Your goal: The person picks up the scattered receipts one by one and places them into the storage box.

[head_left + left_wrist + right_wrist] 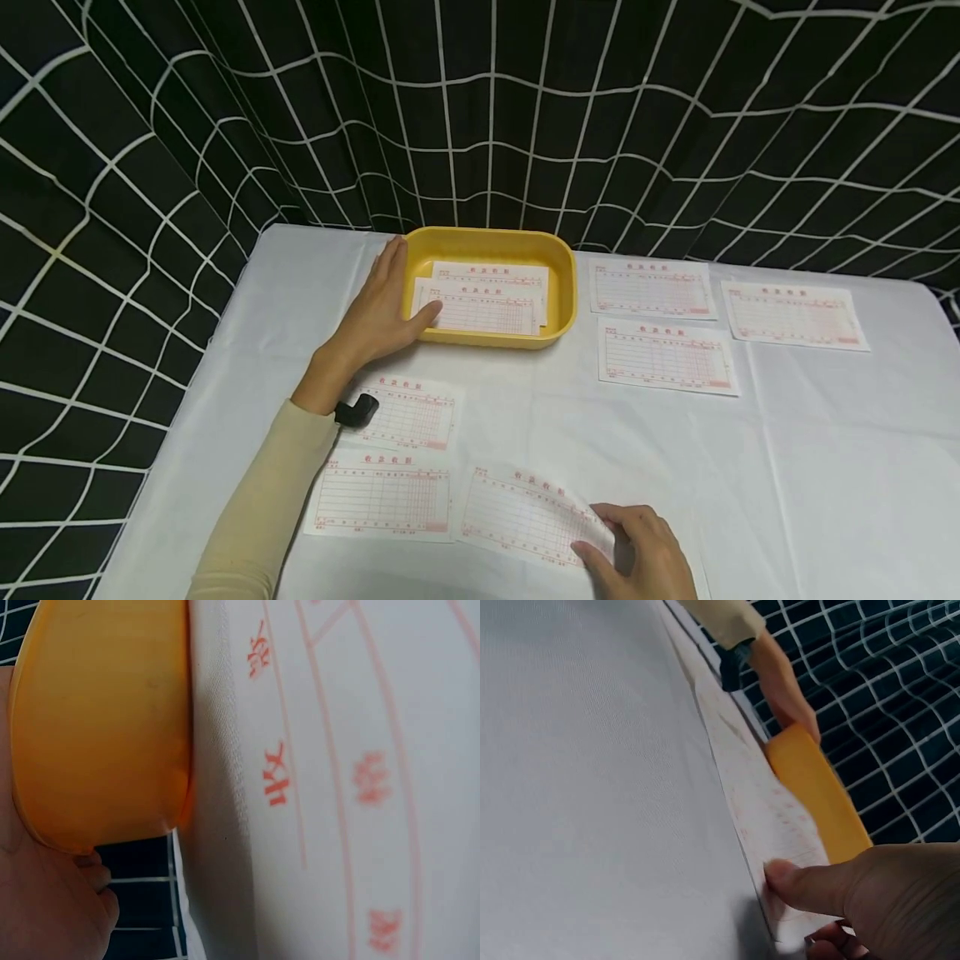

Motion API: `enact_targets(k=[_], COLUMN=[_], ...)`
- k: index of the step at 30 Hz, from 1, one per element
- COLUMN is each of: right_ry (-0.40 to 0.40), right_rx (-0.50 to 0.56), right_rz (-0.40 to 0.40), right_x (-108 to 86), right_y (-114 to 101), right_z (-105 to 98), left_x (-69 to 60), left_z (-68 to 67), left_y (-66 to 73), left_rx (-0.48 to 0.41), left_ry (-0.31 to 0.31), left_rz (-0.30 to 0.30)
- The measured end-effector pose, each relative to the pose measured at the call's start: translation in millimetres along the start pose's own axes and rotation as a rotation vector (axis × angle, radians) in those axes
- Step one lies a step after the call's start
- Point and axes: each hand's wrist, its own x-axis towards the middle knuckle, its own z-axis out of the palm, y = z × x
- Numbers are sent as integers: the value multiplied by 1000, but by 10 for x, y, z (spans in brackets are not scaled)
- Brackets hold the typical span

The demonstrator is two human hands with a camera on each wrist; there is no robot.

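Note:
A yellow plastic tray (566, 283) stands at the back of the table with overlapping printed receipt slips (480, 310) in it. My left hand (378, 308) grips its left end, fingers along the outside and thumb over the front rim. The left wrist view shows the tray wall (105, 727) close beside that hand. At the front, my right hand (645, 550) pinches the right edge of a receipt slip (525, 517) between thumb and fingers. That edge is bent up off the cloth. In the right wrist view the thumb (802, 885) presses on the slip's corner (780, 840).
Two more slips lie at the left front, one slip (382, 500) beside the held one and another slip (408, 412) partly under the left wrist. Several slips (667, 354) lie right of the tray. White cloth (825, 467) covers the table; dark netted fabric (480, 108) stands behind it.

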Motion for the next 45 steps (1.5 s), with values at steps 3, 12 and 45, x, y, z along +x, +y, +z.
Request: enact_targets(k=[3,12,45], right_ry=[0,69,-307], right_rx=[18,108,627], right_rz=[35,95,597], right_x=[-23,-27,553], right_y=[-46,-154,21], right_z=[1,-15,-475], left_x=[-2,-17,7], left_z=[4,-21,-10], left_y=[-4,-15,26], left_rx=[3,5,-9], left_ry=[5,14,-6], left_rz=[4,7,-1])
